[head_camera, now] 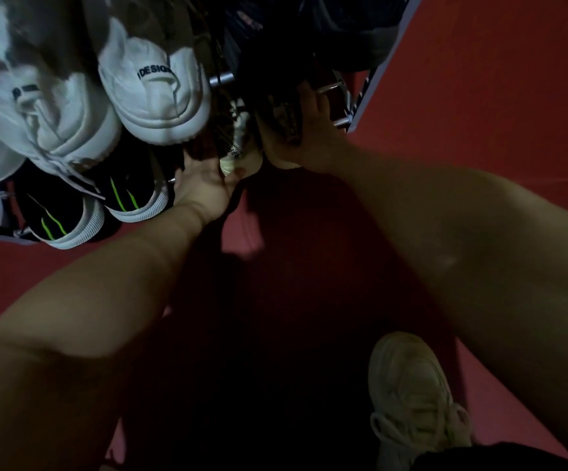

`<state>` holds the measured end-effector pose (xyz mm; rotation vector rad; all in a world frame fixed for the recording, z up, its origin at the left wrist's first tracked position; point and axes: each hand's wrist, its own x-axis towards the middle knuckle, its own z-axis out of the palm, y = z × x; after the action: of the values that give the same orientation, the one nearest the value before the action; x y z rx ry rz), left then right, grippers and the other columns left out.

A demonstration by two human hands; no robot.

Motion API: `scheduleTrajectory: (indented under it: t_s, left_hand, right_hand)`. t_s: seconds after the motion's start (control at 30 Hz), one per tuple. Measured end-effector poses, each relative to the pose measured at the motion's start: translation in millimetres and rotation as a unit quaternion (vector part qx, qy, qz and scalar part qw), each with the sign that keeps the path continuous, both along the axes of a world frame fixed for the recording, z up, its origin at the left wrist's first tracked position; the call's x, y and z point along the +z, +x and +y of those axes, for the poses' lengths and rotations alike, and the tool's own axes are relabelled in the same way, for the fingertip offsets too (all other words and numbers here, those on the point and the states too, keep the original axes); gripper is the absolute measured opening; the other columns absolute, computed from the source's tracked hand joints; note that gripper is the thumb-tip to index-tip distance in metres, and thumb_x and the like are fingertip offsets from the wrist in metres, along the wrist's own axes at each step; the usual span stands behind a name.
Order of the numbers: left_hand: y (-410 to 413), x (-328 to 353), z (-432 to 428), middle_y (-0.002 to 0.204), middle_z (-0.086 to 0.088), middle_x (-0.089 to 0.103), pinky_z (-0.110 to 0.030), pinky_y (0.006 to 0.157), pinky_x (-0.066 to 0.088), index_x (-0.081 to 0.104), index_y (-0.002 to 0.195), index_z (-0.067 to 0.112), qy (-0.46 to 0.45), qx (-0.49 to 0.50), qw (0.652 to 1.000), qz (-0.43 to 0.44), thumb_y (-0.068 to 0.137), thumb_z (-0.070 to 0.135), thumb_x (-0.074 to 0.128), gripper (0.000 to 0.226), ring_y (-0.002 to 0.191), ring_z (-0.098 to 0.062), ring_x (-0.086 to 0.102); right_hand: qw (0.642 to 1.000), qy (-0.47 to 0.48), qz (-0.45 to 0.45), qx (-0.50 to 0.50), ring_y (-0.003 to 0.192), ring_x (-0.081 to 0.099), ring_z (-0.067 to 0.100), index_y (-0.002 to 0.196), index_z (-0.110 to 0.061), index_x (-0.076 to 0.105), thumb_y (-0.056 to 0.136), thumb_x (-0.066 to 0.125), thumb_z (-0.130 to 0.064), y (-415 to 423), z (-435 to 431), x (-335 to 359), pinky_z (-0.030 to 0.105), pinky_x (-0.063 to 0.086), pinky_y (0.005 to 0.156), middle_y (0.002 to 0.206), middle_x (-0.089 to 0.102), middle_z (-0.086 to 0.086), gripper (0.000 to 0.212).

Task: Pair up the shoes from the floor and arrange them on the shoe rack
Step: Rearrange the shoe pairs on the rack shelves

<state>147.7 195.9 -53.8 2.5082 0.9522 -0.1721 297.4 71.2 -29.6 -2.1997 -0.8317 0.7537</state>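
Dark shoe with pale heel [240,153]: lying toe-first at the mouth of the lower tier of the shoe rack [221,78], just right of the black shoes with green stripes [123,195]. Holding it from below with the left hand [204,186], thumb pressing against the pale heel end. Fingers reaching into shadow underneath, so not claiming a full wrap.

Gripping a second dark shoe [287,122] with the right hand [313,134], fingers curling round its rear edge. Sitting just beside the first shoe and a little higher, against the metal bars. Too dim for confirming that the two match.

Judging the step in hand as placing a pair, not sorting. Noting white sneakers [153,93] occupying the tier above and overhanging the work area.

Next move calling for seating both heels level on the bars, side by side, then letting go without dragging either shoe back out. Watching for a heel slipping between the bars.

Also noting a pale sneaker [415,392] on the red floor [496,96] near the body, well apart from both hands. Appearing to be worn on a foot, though not certain.
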Motion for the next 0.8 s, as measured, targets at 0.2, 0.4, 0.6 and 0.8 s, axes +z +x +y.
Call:
scheduleTrajectory:
  t_s: [0.2, 0.4, 0.6, 0.8]
  left_hand:
    - [0, -1, -1, 0.158, -0.011, 0.006, -0.047, 0.116, 0.010, 0.021, 0.148, 0.018, -0.024, -0.002, 0.999, 0.038, 0.096, 0.045, 0.038, 0.061, 0.145, -0.033, -0.002]
    - [0, 1, -1, 0.158, -0.010, 0.006, -0.046, 0.116, 0.008, 0.028, 0.146, 0.021, -0.037, 0.008, 0.999, 0.034, 0.095, 0.046, 0.040, 0.058, 0.145, -0.030, -0.003]
    - [1, 8, -7, 0.156, -0.016, 0.013, -0.045, 0.116, 0.009, 0.029, 0.145, 0.014, -0.055, 0.026, 0.998, 0.009, 0.096, 0.040, 0.042, 0.057, 0.144, -0.032, 0.004]
    - [2, 6, -2, 0.154, -0.015, 0.019, -0.044, 0.114, 0.017, 0.033, 0.143, 0.017, -0.039, 0.019, 0.999, 0.009, 0.095, 0.041, 0.043, 0.055, 0.142, -0.031, 0.015]
  right_hand:
    - [0.994, -0.077, -0.063, 0.046, 0.140, 0.023, 0.037, 0.151, -0.018, -0.003, 0.080, 0.062, -0.057, 9, 16, -3, 0.045, 0.030, 0.111, 0.153, 0.009, 0.015, 0.103]
    - [0.988, -0.104, -0.111, 0.013, 0.145, 0.010, 0.031, 0.151, -0.027, -0.006, 0.080, 0.060, -0.060, 6, -4, -11, 0.049, 0.019, 0.115, 0.158, 0.006, 0.010, 0.103]
    - [0.982, -0.154, -0.093, -0.047, 0.147, -0.003, 0.025, 0.152, -0.025, -0.001, 0.076, 0.055, -0.071, -11, -21, -31, 0.056, 0.004, 0.116, 0.160, 0.000, 0.003, 0.105]
    - [0.979, -0.161, -0.088, -0.083, 0.147, -0.006, 0.027, 0.150, -0.038, 0.005, 0.075, 0.053, -0.072, -8, -11, -34, 0.051, -0.005, 0.114, 0.159, 0.005, 0.005, 0.095]
